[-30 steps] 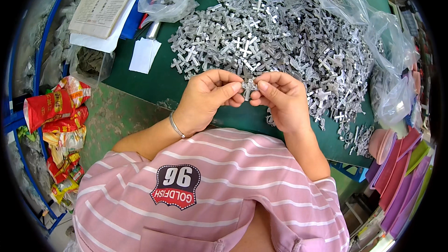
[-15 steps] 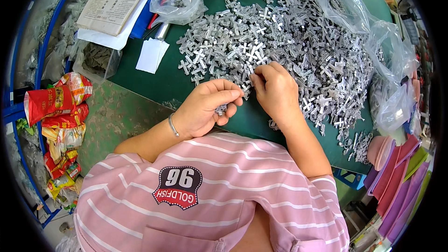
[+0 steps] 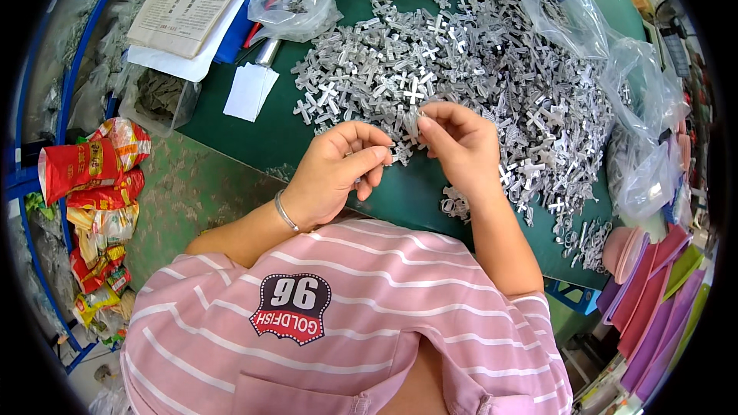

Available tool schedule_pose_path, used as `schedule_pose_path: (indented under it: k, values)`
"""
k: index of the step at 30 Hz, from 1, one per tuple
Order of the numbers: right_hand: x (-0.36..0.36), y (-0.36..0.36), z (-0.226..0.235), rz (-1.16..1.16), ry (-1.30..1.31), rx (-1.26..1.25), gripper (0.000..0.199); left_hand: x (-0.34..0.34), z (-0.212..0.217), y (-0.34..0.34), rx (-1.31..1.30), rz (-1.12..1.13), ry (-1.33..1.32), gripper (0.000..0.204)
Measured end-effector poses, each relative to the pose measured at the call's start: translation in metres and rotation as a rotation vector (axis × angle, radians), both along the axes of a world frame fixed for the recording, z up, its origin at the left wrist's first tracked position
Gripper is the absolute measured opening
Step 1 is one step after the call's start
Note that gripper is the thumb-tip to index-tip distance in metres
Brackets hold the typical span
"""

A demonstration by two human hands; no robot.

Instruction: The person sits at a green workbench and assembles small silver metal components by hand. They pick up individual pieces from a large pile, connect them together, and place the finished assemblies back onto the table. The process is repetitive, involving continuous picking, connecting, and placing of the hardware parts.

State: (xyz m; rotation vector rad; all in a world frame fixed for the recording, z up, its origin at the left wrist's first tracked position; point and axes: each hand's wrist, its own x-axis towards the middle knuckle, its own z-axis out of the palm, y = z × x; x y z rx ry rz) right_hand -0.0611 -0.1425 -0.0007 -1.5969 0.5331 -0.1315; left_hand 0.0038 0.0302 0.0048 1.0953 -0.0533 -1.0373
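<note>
A wide heap of small silver metal cross pendants (image 3: 369, 69) covers much of the green table (image 3: 238, 146). At its near edge my left hand (image 3: 338, 165) is closed, fingers curled with the thumb against them; a bit of silver metal shows at the fingertips, and the palm is mostly hidden. Just to the right, my right hand (image 3: 465, 146) pinches a small silver metal piece between thumb and index finger, its exact shape too small to tell. The two hands are a short gap apart, both over the heap's front edge.
Clear plastic bags (image 3: 565, 11) line the heap's far and right sides; a small bag (image 3: 292, 4) stands far left. Beside it lie white cards (image 3: 250, 92) and an open book (image 3: 192, 4). Small metal rings and pieces (image 3: 588, 244) sit near the right edge. Coloured sheets (image 3: 653, 292) stack at right.
My left hand has turned and its fingers have closed over the palm, where silver pieces showed before. The right hand has lifted slightly off the heap and rotated, thumb now in view.
</note>
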Motion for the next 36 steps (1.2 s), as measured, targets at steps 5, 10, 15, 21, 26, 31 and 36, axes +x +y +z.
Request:
schedule_pose_path:
  k: [5, 10, 15, 21, 26, 31, 36]
  values:
    - [-0.013, 0.000, 0.008, 0.083, -0.020, 0.393, 0.017, -0.001, 0.000, -0.006, 0.013, 0.013, -0.029, 0.019]
    - [-0.019, 0.000, 0.005, 0.077, -0.017, 0.508, 0.018, 0.000, -0.003, -0.007, -0.011, -0.009, -0.042, 0.018]
    - [-0.022, 0.008, 0.010, 0.100, -0.110, 0.285, 0.016, -0.002, -0.006, -0.010, 0.042, 0.003, -0.146, 0.020]
    - [-0.012, 0.002, 0.015, 0.036, -0.291, -0.503, 0.010, 0.006, 0.003, -0.003, -0.034, -0.042, 0.285, 0.035]
    - [-0.013, 0.005, -0.004, 0.189, -0.164, -0.902, 0.017, 0.007, 0.001, 0.001, -0.013, -0.015, 0.150, 0.014]
    - [-0.016, 0.003, -0.019, 0.160, -0.197, -0.760, 0.014, 0.004, 0.003, 0.001, 0.027, -0.025, 0.062, 0.010]
    - [-0.020, 0.009, 0.003, 0.121, -0.464, -0.682, 0.017, 0.005, 0.005, -0.001, 0.096, -0.120, -0.001, 0.012]
